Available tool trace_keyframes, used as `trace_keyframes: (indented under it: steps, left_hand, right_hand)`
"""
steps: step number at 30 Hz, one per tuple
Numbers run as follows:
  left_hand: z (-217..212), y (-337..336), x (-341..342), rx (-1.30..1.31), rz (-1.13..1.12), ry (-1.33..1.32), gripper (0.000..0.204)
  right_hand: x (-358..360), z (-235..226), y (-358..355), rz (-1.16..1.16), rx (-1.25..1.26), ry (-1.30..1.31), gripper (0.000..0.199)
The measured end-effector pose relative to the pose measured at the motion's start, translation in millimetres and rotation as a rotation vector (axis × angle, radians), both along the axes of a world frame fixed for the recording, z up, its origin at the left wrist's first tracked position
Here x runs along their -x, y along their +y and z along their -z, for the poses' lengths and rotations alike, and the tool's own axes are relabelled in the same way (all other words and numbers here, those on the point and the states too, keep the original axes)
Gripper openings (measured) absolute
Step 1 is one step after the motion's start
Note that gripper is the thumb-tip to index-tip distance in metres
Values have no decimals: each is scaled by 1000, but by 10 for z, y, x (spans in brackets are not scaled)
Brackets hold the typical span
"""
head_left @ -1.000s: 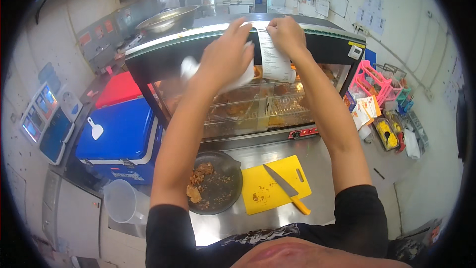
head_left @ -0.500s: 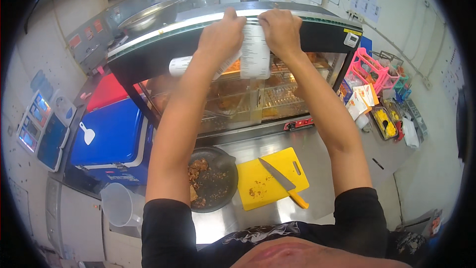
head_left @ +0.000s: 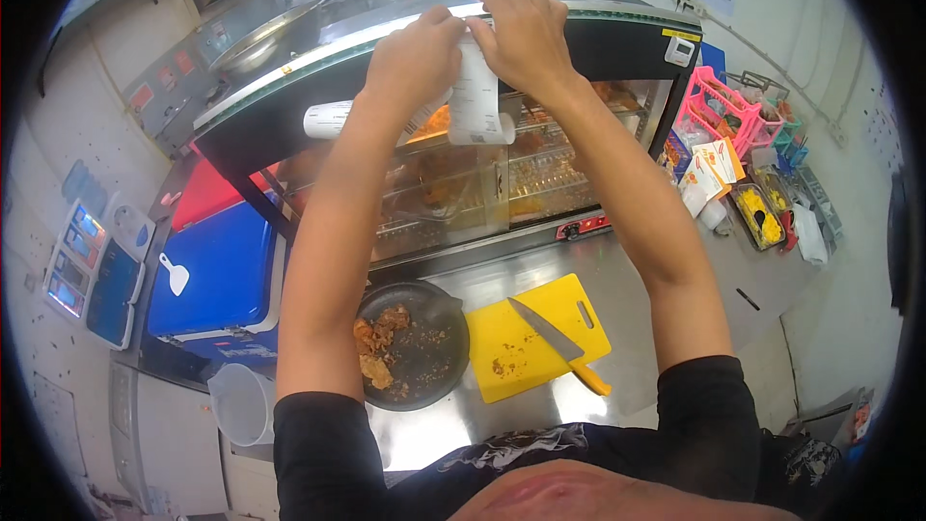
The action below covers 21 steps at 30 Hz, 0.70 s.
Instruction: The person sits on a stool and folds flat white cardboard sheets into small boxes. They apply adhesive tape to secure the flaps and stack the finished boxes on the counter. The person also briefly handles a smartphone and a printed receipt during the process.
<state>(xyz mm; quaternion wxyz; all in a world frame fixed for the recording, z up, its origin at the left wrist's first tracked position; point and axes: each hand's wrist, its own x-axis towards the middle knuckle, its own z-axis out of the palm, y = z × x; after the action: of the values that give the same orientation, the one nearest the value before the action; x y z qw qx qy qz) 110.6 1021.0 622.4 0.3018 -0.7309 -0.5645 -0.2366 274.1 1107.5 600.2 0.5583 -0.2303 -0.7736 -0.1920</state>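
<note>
At the top front edge of a glass-fronted food display case (head_left: 318, 77), my left hand (head_left: 417, 60) is closed at the upper end of a printed paper slip (head_left: 474, 101). The slip hangs down the front, its lower end curling. My right hand (head_left: 526, 43) lies over the same edge, fingers stretched across the top and thumb apart, touching or close to the slip's upper right corner. Another rolled white paper (head_left: 328, 120) sticks out behind my left forearm; whether it joins the slip is hidden. Fried-looking food sits on racks behind the glass.
Below lie a dark round pan (head_left: 424, 352) with brown food pieces and a yellow cutting board (head_left: 502, 328) bearing a yellow-handled knife (head_left: 555, 336). Left are a blue cooler box (head_left: 212, 275) and clear jug (head_left: 241, 405); right, pink baskets (head_left: 719, 111) and a tray of yellow food (head_left: 757, 217).
My right hand has opened from a pinch and slid up over the case's edge. The slip's lower end has curled more. The whole view has shifted slightly.
</note>
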Motion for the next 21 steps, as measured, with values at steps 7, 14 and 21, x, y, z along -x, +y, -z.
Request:
trace_keyframes:
  steps: [7, 14, 21]
  left_hand:
    - [30, -97, 112, -96, 134, -127, 40]
    - [33, -833, 2, -114, 418, -541, 59]
    - [1176, -1395, -396, 279, 599, -1296, 58]
  right_hand:
    - [-97, -45, 12, 30, 61, -64, 38]
    - [-206, 178, -899, -414, 570, 80, 68]
    - [-478, 1043, -1574, -1018, 1404, 150, 29]
